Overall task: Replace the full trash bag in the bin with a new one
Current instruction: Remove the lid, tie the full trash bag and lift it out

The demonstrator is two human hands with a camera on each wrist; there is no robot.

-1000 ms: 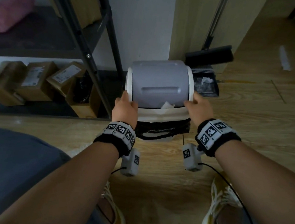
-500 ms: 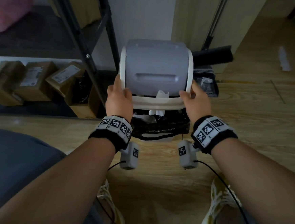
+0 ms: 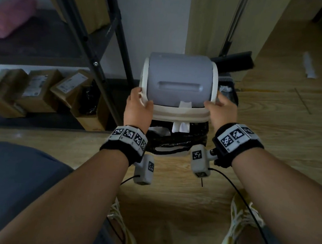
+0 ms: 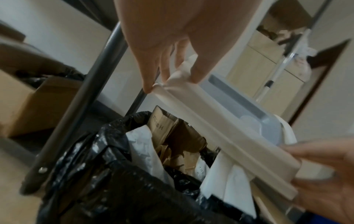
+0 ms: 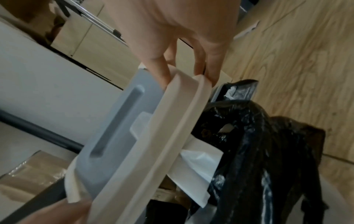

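The bin lid (image 3: 178, 84), a grey swing flap in a cream frame, hangs lifted above the bin. My left hand (image 3: 138, 108) grips the frame's left corner (image 4: 172, 78). My right hand (image 3: 221, 111) grips the right corner (image 5: 191, 80). Below the lid sits the full black trash bag (image 3: 174, 140), stuffed with brown cardboard (image 4: 172, 131) and white paper (image 5: 199, 165). A white tissue (image 3: 181, 126) hangs from the lid's front edge. The bin body is mostly hidden under the bag.
A black metal shelf rack (image 3: 96, 45) with cardboard boxes (image 3: 39, 89) stands left of the bin. A broom and dustpan (image 3: 232, 64) lean behind it on the right. Wooden floor (image 3: 281, 121) spreads to the right, and my shoes (image 3: 242, 230) are below.
Both hands have raised the lid off the bin and tilted it up, uncovering the black bag and its contents. A white tissue now dangles from the lid's front.
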